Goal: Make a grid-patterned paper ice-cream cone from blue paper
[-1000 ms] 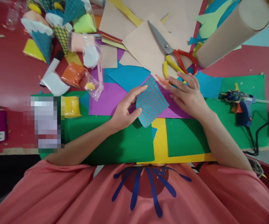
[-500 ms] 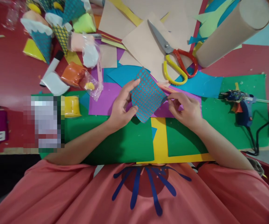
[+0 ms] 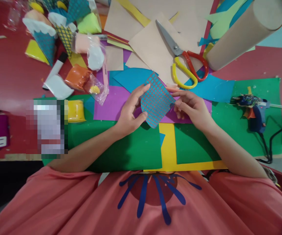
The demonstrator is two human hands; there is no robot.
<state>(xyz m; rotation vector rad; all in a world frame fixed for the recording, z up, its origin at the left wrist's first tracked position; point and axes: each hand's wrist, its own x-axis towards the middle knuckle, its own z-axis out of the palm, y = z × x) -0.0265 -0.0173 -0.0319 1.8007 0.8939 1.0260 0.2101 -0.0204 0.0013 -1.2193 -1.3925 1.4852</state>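
Observation:
Between my hands is a blue piece of craft foam or paper (image 3: pixel 157 101) with a reddish-brown grid drawn on it, slightly curved and raised above the sheets. My left hand (image 3: pixel 132 109) grips its left edge, thumb at the lower edge and fingers by the upper left. At the right corner, my right hand (image 3: pixel 192 106) pinches the piece between thumb and fingers. Under it lies a purple sheet (image 3: pixel 106 107). Scissors (image 3: pixel 178 50) with one red and one yellow handle rest just beyond, blades partly closed on beige sheets (image 3: pixel 145 45).
Finished-looking blue-gridded cones (image 3: pixel 44 42) stand among clay packets (image 3: pixel 77 76) at the far left. A beige roll (image 3: pixel 243 36) lies at the far right. A glue gun (image 3: pixel 258 114) sits on the green sheet (image 3: pixel 229 137); a blurred-out rectangular object (image 3: pixel 49 127) is at left.
My right hand's fingers have shifted their hold at the piece's right corner, with the index finger now stretched along its upper side. The piece has barely moved.

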